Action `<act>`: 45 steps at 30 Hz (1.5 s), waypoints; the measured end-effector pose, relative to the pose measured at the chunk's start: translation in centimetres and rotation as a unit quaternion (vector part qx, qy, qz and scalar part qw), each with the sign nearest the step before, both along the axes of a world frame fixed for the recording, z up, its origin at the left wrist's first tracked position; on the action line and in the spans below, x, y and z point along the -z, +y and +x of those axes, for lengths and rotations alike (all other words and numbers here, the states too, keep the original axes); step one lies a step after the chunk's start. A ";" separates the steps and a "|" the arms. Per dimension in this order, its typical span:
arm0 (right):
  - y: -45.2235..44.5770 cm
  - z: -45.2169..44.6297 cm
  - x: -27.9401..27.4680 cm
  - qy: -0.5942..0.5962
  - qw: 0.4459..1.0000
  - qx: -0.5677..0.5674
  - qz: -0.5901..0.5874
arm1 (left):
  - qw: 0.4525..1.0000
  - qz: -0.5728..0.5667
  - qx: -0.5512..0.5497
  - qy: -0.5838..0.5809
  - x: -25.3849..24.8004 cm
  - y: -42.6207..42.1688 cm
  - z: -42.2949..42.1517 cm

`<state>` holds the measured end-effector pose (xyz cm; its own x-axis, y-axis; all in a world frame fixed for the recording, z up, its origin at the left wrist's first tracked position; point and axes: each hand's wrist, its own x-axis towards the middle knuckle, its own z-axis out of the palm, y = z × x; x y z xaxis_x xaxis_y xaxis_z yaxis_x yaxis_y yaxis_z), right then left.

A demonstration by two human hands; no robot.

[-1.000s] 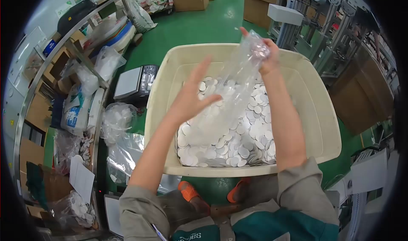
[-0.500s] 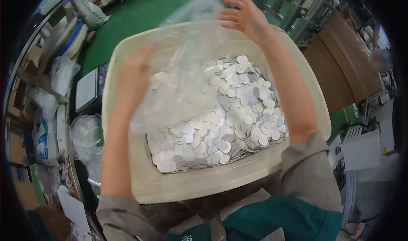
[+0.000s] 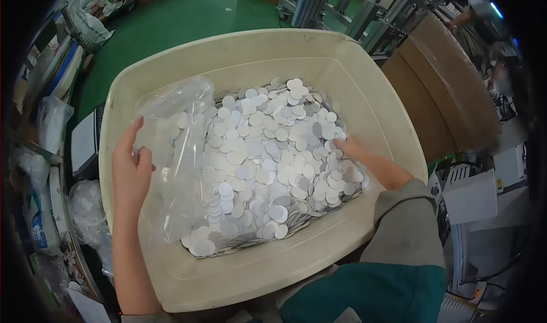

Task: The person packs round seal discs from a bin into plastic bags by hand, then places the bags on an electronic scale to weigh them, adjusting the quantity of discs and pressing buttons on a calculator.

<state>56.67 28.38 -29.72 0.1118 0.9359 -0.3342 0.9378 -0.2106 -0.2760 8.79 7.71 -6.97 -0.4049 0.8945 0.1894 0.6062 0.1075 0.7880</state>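
Observation:
A cream plastic tub [image 3: 268,42] holds a broad heap of flat white and grey round discs [image 3: 256,169]. A clear plastic bag [image 3: 191,135] lies crumpled over the left side of the heap and against the tub's inner wall. My left hand [image 3: 132,172] is over the left rim beside the bag, with thumb and fingers apart and nothing gripped. At the right edge of the heap, my right hand [image 3: 358,152] reaches down into the discs. Its fingertips are partly hidden among them, so its grip does not show.
Left of the tub stand a scale [image 3: 85,143] and a clear bundled plastic bag [image 3: 88,209]. Large cardboard [image 3: 433,89] leans at the right, near metal framing [image 3: 382,21]. Green floor [image 3: 171,23] shows beyond the tub. Another person [image 3: 478,38] is at the upper right.
The clear bag, held up over the tub before, now lies on the left of the heap. My left hand has moved left and down; my right hand has dropped to the discs.

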 end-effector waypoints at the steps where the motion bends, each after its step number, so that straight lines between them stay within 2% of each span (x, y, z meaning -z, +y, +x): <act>1: -0.4 -0.4 -0.3 -0.072 0.996 -0.058 -0.019 | 0.998 0.045 0.023 -0.034 0.6 0.3 -0.8; 2: -0.2 -0.7 -0.1 -0.124 0.978 -0.147 -0.076 | 0.991 0.074 0.030 -0.103 -0.4 0.4 -0.3; 4: -3.2 -2.4 1.7 -0.037 0.985 -0.161 0.055 | 0.965 0.153 0.061 -0.205 -1.9 0.4 0.3; 5: -4.3 -4.0 1.9 -0.062 0.984 -0.163 0.026 | 0.961 0.165 0.065 -0.213 -2.3 0.3 0.8; 6: -5.1 -5.9 -0.4 -0.032 0.984 -0.174 -0.011 | 0.957 0.179 0.070 -0.220 -2.7 0.1 1.0; 7: -5.8 -7.2 -2.4 -0.001 0.982 -0.184 -0.049 | 0.958 0.144 0.081 -0.234 -2.6 -0.2 0.8; 8: -5.8 -7.7 -2.1 0.107 0.988 -0.098 -0.051 | 0.956 0.132 0.080 -0.250 -2.3 -0.1 0.8; 9: -5.3 -7.5 -1.3 0.100 0.992 -0.077 -0.031 | 0.953 0.122 0.080 -0.264 -1.9 0.1 0.7; 11: -4.4 -7.9 -1.2 0.068 0.995 -0.061 -0.029 | 0.970 0.064 0.045 -0.232 -1.2 0.3 0.0; 12: -4.1 -7.0 0.8 -0.020 0.986 -0.148 0.076 | 0.975 0.051 0.026 -0.216 -1.1 0.5 -0.2; 13: -4.0 -6.3 2.8 -0.106 0.950 -0.231 0.180 | 0.979 0.080 0.011 -0.185 -0.4 0.7 -0.8; 15: -6.1 -8.5 0.5 -0.011 0.958 -0.266 0.109 | 0.989 0.122 -0.033 -0.079 0.0 1.0 -1.7; 16: -7.2 -9.5 0.6 0.054 0.967 -0.218 0.119 | 0.980 0.183 -0.034 -0.072 0.3 1.4 -2.0; 17: -8.3 -10.6 -0.5 0.049 0.976 -0.208 0.052 | 0.980 0.187 -0.049 -0.047 -0.1 1.2 -1.9; 19: -9.5 -11.0 -1.2 0.147 0.951 -0.269 0.030 | 0.977 0.197 -0.084 0.021 -1.3 0.8 -1.4; 20: -8.7 -10.9 -1.0 0.167 0.956 -0.241 -0.021 | 0.977 0.197 -0.083 0.021 -1.6 0.6 -1.1; 22: -7.0 -10.2 0.1 0.047 0.962 -0.232 0.138 | 0.967 0.213 -0.095 0.105 -2.2 0.2 -0.8; 23: -5.3 -9.4 0.9 0.023 0.972 -0.190 0.133 | 0.968 0.229 -0.079 0.059 -2.0 0.2 -1.0; 25: -2.3 -7.3 3.4 0.067 0.984 -0.163 -0.020 | 0.976 0.195 -0.085 0.051 -2.4 0.0 -0.7; 26: -3.7 -8.4 1.9 0.087 0.984 -0.153 -0.017 | 0.978 0.183 -0.082 0.046 -2.3 0.1 -1.0; 28: -6.1 -9.9 -0.7 0.098 0.970 -0.219 -0.033 | 0.981 0.171 -0.084 0.039 -2.4 0.2 -1.2; 29: -6.8 -9.5 0.3 0.145 0.964 -0.225 -0.008 | 0.984 0.158 -0.081 0.032 -2.2 0.4 -1.2; 31: -8.1 -10.2 -1.5 0.136 0.965 -0.226 -0.014 | 0.986 0.154 -0.060 0.003 -1.5 0.6 -1.6; 32: -8.2 -10.2 -1.5 0.087 0.965 -0.245 0.014 | 0.987 0.150 -0.053 -0.010 -1.2 0.7 -1.7; 33: -7.6 -9.2 1.0 0.049 0.970 -0.229 0.073 | 0.989 0.140 -0.051 -0.005 -0.9 0.7 -1.9; 34: -7.3 -10.1 1.1 0.011 0.968 -0.214 0.134 | 0.989 0.137 -0.049 -0.009 -0.7 0.7 -1.8; 35: -7.4 -10.5 0.9 0.002 0.982 -0.178 0.060 | 0.989 0.135 -0.049 -0.012 -0.6 0.6 -1.8; 37: -8.0 -11.6 -0.6 0.030 0.983 -0.178 -0.017 | 0.990 0.126 -0.060 0.018 -0.4 0.8 -2.4; 38: -9.1 -12.7 -2.5 0.050 0.982 -0.177 -0.034 | 0.991 0.121 -0.063 0.017 -0.3 0.8 -2.5; 41: -10.5 -12.3 -2.3 0.161 0.966 -0.190 -0.072 | 0.990 0.125 -0.064 0.022 -1.0 0.7 -2.4; 43: -9.2 -11.8 -2.0 0.124 0.967 -0.156 -0.162 | 0.987 0.150 -0.051 0.014 -1.0 0.7 -2.5; 44: -8.8 -12.4 -3.2 0.127 0.969 -0.097 -0.190 | 0.987 0.158 -0.043 0.002 -1.1 0.7 -2.6; 45: -8.4 -12.1 -2.5 0.131 0.962 -0.120 -0.208 | 0.985 0.167 -0.048 -0.006 -1.1 0.6 -2.6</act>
<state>44.59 19.99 -27.27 -0.2291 0.7039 -0.6723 0.8832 -0.1400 -0.4475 6.15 8.34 -5.90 -0.4889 0.7402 0.4616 0.5970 -0.1019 0.7958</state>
